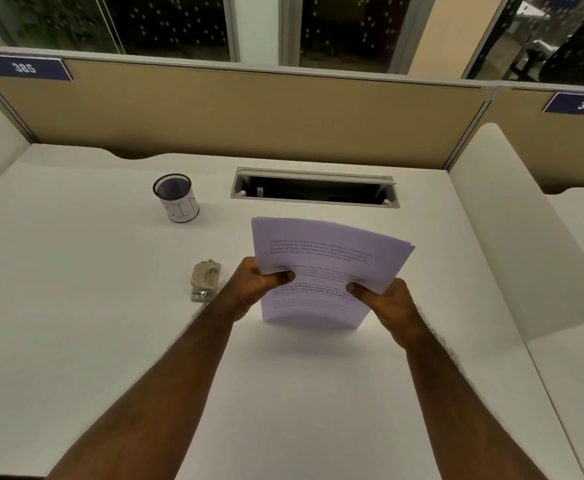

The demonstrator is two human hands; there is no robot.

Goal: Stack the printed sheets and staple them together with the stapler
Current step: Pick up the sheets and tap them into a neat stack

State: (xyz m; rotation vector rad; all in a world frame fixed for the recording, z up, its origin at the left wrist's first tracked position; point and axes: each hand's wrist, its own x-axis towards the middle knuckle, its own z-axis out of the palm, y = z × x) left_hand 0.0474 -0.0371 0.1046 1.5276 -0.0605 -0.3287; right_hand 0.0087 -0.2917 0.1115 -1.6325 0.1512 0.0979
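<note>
A stack of printed sheets (321, 251), pale lilac with black text, stands nearly upright with its lower edge on the white desk (75, 306). My left hand (255, 282) grips its left edge and my right hand (384, 299) grips its right edge, thumbs on the front page. The top edges of the sheets are slightly fanned at the upper right. A small beige stapler (205, 280) lies flat on the desk just left of my left hand, untouched.
A black mesh cup (176, 198) with a white label stands at the back left. A recessed cable slot (314, 187) is open behind the sheets. Tan partition panels (249, 112) and white side dividers (512, 230) enclose the desk.
</note>
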